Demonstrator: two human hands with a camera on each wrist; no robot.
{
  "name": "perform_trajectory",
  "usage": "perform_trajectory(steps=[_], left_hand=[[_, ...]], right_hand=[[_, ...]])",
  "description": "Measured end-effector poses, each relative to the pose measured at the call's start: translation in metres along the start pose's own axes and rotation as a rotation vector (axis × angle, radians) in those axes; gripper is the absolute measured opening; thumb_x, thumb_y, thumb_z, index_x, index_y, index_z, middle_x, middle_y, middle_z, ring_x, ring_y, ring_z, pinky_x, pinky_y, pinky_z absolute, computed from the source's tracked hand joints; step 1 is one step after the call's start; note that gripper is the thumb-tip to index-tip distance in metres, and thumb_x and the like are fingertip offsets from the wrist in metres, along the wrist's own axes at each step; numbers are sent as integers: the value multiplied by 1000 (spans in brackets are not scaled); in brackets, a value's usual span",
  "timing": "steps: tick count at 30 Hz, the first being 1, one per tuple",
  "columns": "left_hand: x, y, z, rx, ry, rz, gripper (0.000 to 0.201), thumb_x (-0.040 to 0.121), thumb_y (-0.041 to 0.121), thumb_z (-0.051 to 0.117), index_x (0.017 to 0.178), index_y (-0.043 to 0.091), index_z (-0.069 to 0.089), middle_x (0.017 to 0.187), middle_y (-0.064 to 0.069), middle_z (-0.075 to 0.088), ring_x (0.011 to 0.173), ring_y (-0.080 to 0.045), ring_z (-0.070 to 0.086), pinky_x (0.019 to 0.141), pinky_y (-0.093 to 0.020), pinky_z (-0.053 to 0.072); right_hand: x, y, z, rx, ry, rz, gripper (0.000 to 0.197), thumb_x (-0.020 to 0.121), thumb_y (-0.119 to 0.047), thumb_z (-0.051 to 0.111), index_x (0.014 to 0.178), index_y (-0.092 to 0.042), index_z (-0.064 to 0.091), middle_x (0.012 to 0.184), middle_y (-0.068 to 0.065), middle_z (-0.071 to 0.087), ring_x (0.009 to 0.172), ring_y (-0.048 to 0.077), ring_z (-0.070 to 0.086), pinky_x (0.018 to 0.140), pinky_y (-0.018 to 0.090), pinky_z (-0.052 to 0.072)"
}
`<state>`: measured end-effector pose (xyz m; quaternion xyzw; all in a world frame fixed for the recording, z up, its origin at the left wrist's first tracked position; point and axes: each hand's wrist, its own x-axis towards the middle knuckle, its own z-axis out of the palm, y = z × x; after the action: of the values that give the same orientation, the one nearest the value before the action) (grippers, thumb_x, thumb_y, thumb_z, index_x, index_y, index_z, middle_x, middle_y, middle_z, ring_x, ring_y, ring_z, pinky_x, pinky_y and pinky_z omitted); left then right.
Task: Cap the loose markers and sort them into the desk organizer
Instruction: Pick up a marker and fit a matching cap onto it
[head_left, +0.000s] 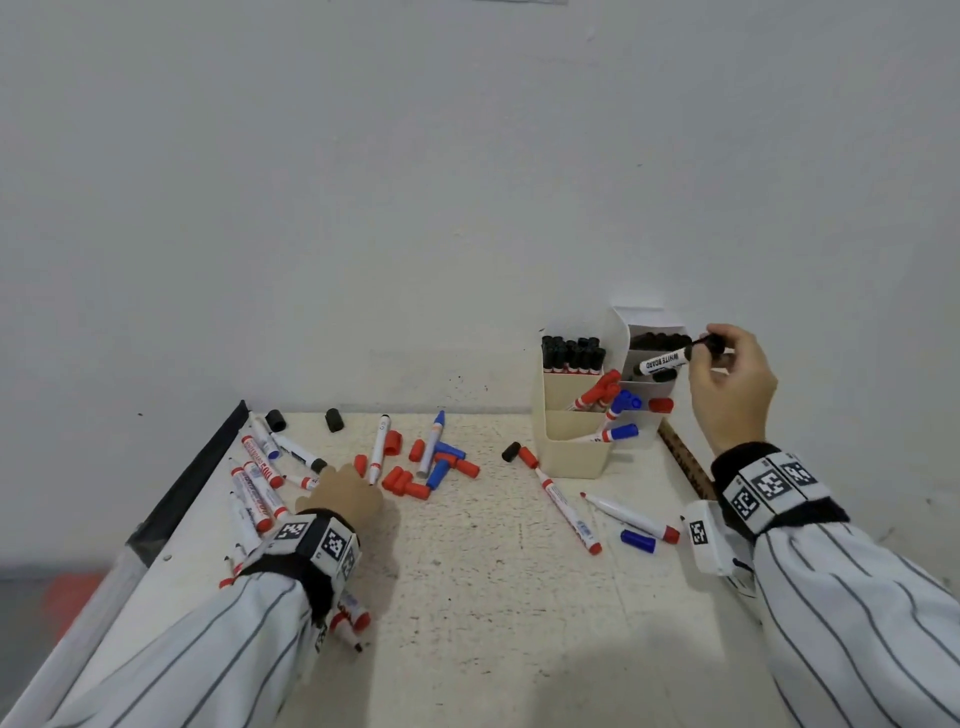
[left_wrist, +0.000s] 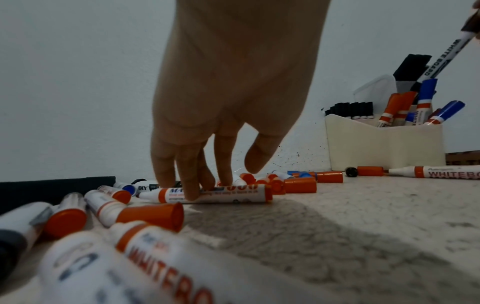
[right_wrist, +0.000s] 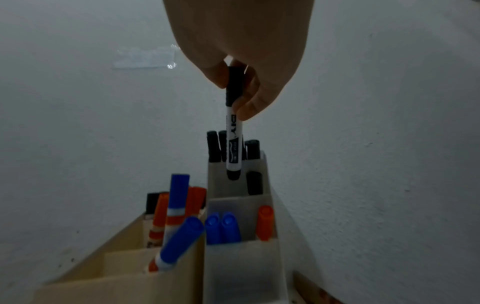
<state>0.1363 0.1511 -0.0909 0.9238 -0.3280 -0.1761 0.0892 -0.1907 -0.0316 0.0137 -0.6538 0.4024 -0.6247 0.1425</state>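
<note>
My right hand pinches a capped black whiteboard marker by its cap, tilted over the rear right compartment of the cream desk organizer. In the right wrist view the black marker hangs from my right hand with its lower end just inside that compartment, among other black markers. My left hand reaches down, fingertips on an uncapped red marker lying on the table; the thumb stays off it. Red and blue caps lie just right of my left hand.
Several loose markers lie left of the left hand, and two red ones plus a blue cap lie in front of the organizer. Black caps sit by the wall. A dark strip edges the table's left side; a wooden ruler lies right.
</note>
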Motion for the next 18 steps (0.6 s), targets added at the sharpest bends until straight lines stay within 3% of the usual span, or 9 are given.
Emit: perform_trajectory(steps=[2, 4, 6, 8, 11, 15, 18], left_hand=[[3, 2, 0, -7, -2, -13, 35, 93, 30, 45, 113, 3, 54, 111, -11, 52, 97, -23, 50, 90, -34, 46], [2, 2, -3, -23, 8, -32, 24, 93, 26, 48, 96, 4, 55, 94, -8, 53, 85, -21, 52, 80, -29, 48], [4, 1, -3, -31, 18, -51, 23, 92, 28, 50, 81, 7, 50, 82, -5, 51, 81, -21, 53, 80, -30, 48], [5, 0, -4, -12, 6, -63, 26, 88, 36, 50, 86, 10, 53, 86, -5, 55, 87, -23, 57, 91, -36, 47], [14, -5, -1, 26, 5, -87, 29, 85, 41, 46, 99, 18, 59, 96, -4, 62, 95, -24, 59, 96, -44, 43], [18, -10, 1, 38, -20, -52, 32, 88, 39, 44, 109, 21, 60, 101, -2, 62, 97, -22, 59, 98, -43, 43], [14, -10, -1, 26, -25, -43, 31, 90, 35, 47, 111, 17, 59, 103, -4, 60, 96, -21, 59, 98, -41, 44]], right_hand=[[0, 14, -2, -56, -6, -24, 23, 88, -2, 54, 111, 1, 57, 106, 15, 60, 87, 15, 55, 68, 4, 47], [-3, 24, 0, -94, -28, -43, 23, 88, -2, 56, 111, 2, 58, 108, 19, 57, 87, 16, 54, 70, 11, 47], [-5, 30, 3, -119, -57, -49, 23, 87, 0, 57, 110, 3, 59, 109, 22, 54, 86, 17, 53, 76, 21, 48], [-7, 35, 8, -162, -89, -46, 24, 86, 1, 58, 110, 2, 60, 108, 23, 54, 85, 18, 53, 78, 21, 44], [-6, 42, 17, -214, -132, -31, 25, 85, 1, 58, 110, 0, 59, 105, 21, 56, 87, 21, 53, 77, 18, 38], [-3, 50, 31, -313, -181, -5, 14, 86, -1, 58, 99, 1, 61, 100, 20, 58, 87, 27, 54, 73, 22, 35], [-1, 58, 38, -417, -233, 32, 16, 88, -5, 54, 101, -3, 63, 105, 16, 58, 89, 30, 56, 71, 31, 43]])
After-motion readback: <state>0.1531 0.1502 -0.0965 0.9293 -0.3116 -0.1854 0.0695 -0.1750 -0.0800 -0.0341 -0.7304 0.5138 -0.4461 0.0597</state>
